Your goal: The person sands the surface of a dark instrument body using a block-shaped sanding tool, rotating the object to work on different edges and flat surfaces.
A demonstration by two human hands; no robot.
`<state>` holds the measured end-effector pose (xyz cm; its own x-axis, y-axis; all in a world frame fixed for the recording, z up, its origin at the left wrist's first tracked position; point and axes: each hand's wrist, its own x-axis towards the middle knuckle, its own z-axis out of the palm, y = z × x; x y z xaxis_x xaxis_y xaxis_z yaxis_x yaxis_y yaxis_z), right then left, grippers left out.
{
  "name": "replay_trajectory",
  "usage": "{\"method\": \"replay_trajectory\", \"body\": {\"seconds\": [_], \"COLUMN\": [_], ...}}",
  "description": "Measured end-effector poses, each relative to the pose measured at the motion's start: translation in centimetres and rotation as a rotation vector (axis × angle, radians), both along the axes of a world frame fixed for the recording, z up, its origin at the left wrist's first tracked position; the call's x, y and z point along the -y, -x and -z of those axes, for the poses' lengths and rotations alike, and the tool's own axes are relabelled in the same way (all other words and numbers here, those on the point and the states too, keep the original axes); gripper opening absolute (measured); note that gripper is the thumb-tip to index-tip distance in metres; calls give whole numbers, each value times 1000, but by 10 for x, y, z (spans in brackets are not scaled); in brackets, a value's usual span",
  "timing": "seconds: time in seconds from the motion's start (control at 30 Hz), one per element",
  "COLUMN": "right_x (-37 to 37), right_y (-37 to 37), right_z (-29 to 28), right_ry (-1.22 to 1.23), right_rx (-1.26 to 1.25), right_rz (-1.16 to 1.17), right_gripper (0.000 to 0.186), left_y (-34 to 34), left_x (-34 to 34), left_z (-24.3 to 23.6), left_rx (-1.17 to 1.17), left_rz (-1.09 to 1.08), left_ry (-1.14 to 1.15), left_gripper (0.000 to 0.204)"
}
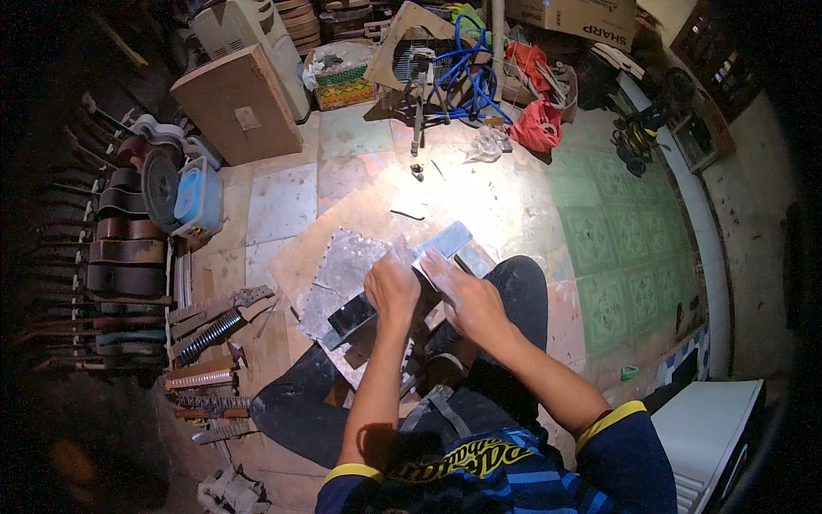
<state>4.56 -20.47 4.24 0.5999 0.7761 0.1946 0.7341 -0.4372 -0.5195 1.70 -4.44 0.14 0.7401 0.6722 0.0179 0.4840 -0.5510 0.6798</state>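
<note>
A long grey bar (449,240) lies slantwise in front of me, its far end bluish grey. Its near end, beside a glossy black face (352,315), shows left of my left wrist. My left hand (394,287) is closed over the bar's middle; what its fingers grip is hidden. Pale dust coats the fingers of both hands. My right hand (467,295) is closed on a small white flat piece (419,264), pressed against the bar, its fingers close together. Under the bar is a worn grey sheet (342,265) with a ragged edge, lying on a tan board (295,265).
Guitar necks (210,334) lie on the floor at left, beside a rack of guitar bodies (128,253). A blue tub (199,197) stands behind them. Blue hose (471,77) and red bags (537,124) are at the back. A white casing (706,428) sits near right.
</note>
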Motion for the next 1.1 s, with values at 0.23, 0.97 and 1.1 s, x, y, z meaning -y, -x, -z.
{"method": "replay_trajectory", "body": {"seconds": [0.23,0.97,1.1], "right_x": [-4,-32,8], "right_y": [-4,-3,3], "right_z": [-3,-20,-39], "right_ry": [-32,316,311], "right_rx": [-3,354,25], "right_rz": [-2,-28,-3], "right_gripper": [77,68,62], "left_y": [-4,-8,-6], "left_x": [-8,-50,-42], "left_z": [0,31,8], "left_rx": [-37,316,64], "left_rz": [-24,244,153], "left_ry": [-6,156,174], "left_gripper": [52,45,48]}}
